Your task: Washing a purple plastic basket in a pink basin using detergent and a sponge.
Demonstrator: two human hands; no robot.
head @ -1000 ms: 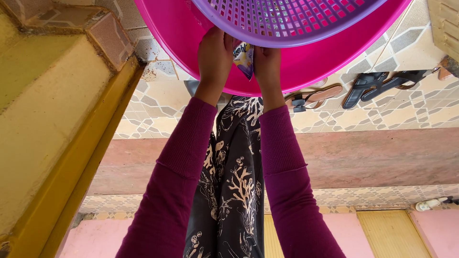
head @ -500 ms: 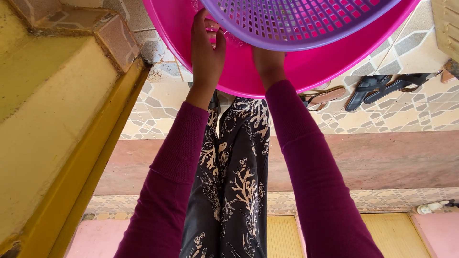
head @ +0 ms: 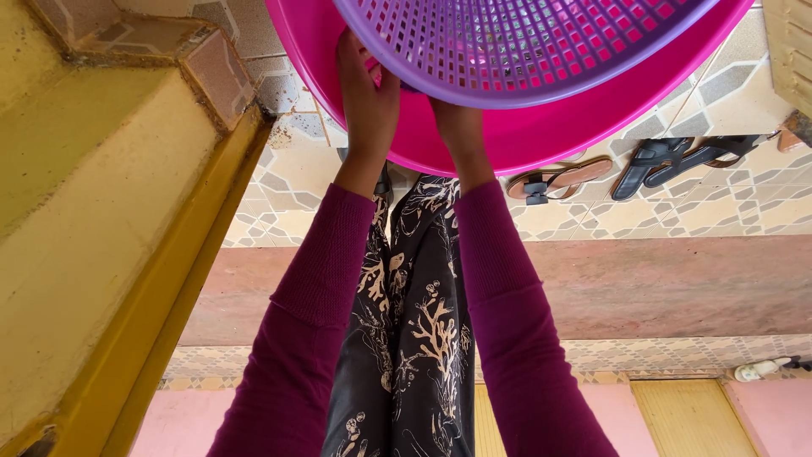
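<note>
Both hands up at top of frame: left hand (head: 365, 93) flat w/ fingers spread on pink basin (head: 541, 127); right hand (head: 461, 127) reaching under purple mesh basket (head: 516, 51) nested inside, grip hidden, can't tell.

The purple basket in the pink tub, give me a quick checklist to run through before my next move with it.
1. Left hand on the pink tub: ok, it lies against the tub's inner wall by the rim.
2. Right hand placed: cannot tell, its fingers are hidden under the purple basket.
3. Grip on the basket: cannot tell, no fingers show closed on it.
4. Basket seated in the tub: ok, it sits inside the rim.
5. Basket contents: cannot tell, only mesh shows.
6. Floor nearby: not ok, sandals lie close beside the tub.
</note>
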